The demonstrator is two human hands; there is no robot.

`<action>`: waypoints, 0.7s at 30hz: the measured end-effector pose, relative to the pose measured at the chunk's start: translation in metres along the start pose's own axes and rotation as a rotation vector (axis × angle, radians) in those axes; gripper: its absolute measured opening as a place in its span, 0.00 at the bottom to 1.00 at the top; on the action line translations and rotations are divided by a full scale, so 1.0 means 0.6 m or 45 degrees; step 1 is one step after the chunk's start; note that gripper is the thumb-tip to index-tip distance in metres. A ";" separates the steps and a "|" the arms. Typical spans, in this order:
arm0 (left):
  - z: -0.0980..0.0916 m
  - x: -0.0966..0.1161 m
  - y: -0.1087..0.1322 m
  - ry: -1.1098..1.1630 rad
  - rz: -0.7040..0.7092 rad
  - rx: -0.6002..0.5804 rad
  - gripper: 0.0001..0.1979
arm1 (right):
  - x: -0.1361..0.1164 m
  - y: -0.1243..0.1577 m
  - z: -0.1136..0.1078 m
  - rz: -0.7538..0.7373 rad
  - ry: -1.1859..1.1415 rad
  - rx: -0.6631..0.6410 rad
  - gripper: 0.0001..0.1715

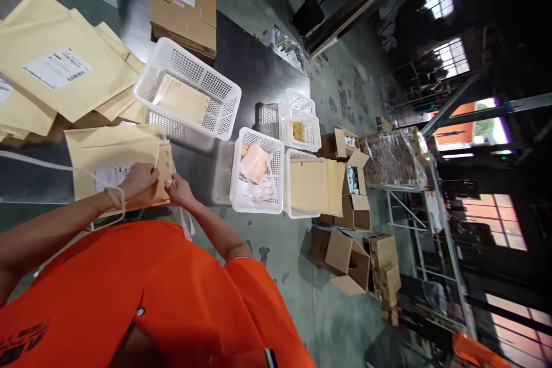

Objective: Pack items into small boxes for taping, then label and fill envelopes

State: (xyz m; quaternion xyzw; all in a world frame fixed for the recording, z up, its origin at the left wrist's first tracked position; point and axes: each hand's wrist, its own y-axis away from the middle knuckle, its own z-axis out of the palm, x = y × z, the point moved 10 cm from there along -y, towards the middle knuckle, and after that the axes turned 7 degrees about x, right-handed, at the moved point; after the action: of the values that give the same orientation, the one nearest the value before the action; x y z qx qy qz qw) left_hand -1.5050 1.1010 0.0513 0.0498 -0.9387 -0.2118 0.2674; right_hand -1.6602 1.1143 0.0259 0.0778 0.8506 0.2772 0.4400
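On the left of the dark steel table (pixel 241 77) lies an overlapping pile of tan paper mailing envelopes with white labels (pixel 56 66). Nearer, at the table's near edge, is 1 tan paper envelope (pixel 110 155), held by both hands. The left hand (pixel 138 180), a white cord looped round its wrist, has its fingers pressed together on the envelope's face. The right hand (pixel 181 191) pinches the envelope's upright flap (pixel 164 164) at its near end; its thumb is hard to make out. Right of them, a large white perforated plastic basket (pixel 185 92) holds 1 envelope, and 3 more white baskets (pixel 256 169) stand further right. Open brown cardboard boxes (pixel 345 259) sit on the concrete floor (pixel 293 282) at far right.
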 end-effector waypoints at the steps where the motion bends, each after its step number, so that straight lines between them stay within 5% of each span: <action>1: 0.000 -0.002 0.001 -0.004 -0.009 0.000 0.22 | -0.010 -0.003 0.008 -0.055 0.141 -0.054 0.05; 8: 0.024 0.012 -0.005 -0.039 0.052 -0.085 0.23 | -0.043 -0.056 0.045 -0.165 0.690 -0.275 0.05; 15: -0.048 -0.090 -0.033 -0.120 0.026 -0.082 0.28 | -0.062 -0.151 -0.094 -0.066 0.566 0.261 0.12; 18: -0.059 -0.114 -0.041 -0.304 0.107 0.007 0.36 | -0.093 -0.224 -0.059 -0.058 0.493 0.177 0.22; 21: -0.030 -0.132 -0.043 -0.408 0.120 -0.029 0.45 | -0.153 -0.291 0.005 -0.208 0.563 0.169 0.25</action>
State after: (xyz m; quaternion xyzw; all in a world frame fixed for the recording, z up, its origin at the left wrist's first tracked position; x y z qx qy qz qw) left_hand -1.4289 1.0873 0.0160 -0.0317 -0.9681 -0.2150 0.1244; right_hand -1.5831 0.9350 -0.0049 -0.0252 0.9460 0.1946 0.2580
